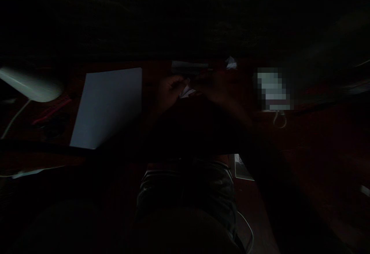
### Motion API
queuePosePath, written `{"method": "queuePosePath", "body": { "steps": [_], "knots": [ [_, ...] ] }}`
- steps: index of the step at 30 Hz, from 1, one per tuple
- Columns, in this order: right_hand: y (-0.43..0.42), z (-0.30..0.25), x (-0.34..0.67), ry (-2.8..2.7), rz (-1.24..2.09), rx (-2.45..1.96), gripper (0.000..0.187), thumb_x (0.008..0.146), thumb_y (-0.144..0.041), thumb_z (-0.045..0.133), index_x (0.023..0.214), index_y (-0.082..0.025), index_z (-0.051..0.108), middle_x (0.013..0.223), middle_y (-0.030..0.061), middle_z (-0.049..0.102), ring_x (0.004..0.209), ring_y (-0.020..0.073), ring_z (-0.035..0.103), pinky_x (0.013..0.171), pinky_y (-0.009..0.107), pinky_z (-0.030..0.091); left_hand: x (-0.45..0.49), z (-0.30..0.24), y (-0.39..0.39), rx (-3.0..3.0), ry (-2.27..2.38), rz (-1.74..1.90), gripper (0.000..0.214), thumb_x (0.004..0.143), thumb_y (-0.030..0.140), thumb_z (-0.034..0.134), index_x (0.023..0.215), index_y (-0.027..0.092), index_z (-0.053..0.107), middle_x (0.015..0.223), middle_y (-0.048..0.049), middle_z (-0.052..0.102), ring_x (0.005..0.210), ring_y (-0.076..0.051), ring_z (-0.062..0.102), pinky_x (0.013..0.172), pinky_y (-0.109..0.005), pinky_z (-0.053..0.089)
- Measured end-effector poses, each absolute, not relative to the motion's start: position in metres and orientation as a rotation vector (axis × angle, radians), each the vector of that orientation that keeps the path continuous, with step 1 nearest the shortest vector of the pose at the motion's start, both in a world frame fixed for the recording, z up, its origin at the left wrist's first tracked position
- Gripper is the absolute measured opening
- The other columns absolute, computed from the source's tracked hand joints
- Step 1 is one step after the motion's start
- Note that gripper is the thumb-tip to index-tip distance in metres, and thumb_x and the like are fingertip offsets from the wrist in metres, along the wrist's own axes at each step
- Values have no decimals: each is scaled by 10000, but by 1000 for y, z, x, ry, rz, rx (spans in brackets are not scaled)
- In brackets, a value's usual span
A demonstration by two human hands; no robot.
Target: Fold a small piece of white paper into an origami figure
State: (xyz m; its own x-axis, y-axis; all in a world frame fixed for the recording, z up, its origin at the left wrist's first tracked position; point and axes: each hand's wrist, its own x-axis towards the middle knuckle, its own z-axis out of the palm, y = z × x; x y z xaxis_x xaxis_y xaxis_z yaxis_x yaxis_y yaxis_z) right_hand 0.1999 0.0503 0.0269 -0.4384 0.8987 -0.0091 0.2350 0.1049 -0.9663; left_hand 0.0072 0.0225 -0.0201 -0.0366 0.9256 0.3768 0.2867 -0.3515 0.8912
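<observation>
The scene is very dark. My left hand (169, 92) and my right hand (215, 88) meet over the middle of a dark reddish table (318, 138). Between them is a small piece of white folded paper (186, 91), pinched by the fingers of both hands. My left fingers curl around its left edge. My right hand covers its right side, and its fingers are hard to make out in the gloom.
A white paper sheet (108, 105) lies left of my hands. A pale lamp head (30, 86) sits far left, with red pens (52, 111) beside it. A small folded paper shape (231, 63) and a pale strip (189, 64) lie behind. A blurred pale object (271, 90) is on the right.
</observation>
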Motion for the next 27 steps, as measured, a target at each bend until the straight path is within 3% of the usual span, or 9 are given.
{"method": "queuePosePath", "body": {
  "steps": [7,16,20,27],
  "knots": [
    [50,33,206,-1681,1308,-1104,205,972,-145,803,775,-180,756,741,2,796,670,147,783,608,209,605,9,-17,20,1622,1245,1372,253,906,366,869,793,196,719,848,-10,751,867,-176,719,810,-288,566],
    [58,22,208,-1755,1275,-1048,184,923,-248,864,778,-182,771,708,13,801,647,154,774,585,211,603,3,-18,21,1550,1211,1376,283,830,369,889,716,201,692,810,-3,722,840,-182,697,788,-306,552],
    [55,25,206,-1716,1343,-1014,209,910,-316,903,808,-184,777,737,17,813,689,168,801,597,211,617,2,-19,22,1535,1195,1352,300,853,395,892,745,205,685,783,5,693,833,-190,706,760,-302,556],
    [56,29,205,-1595,1333,-1072,216,924,-247,896,788,-185,740,725,-6,787,650,139,788,595,193,609,1,-23,29,1367,1088,1335,345,947,532,808,848,213,719,860,-23,741,851,-199,753,753,-303,599]
  ]
}}
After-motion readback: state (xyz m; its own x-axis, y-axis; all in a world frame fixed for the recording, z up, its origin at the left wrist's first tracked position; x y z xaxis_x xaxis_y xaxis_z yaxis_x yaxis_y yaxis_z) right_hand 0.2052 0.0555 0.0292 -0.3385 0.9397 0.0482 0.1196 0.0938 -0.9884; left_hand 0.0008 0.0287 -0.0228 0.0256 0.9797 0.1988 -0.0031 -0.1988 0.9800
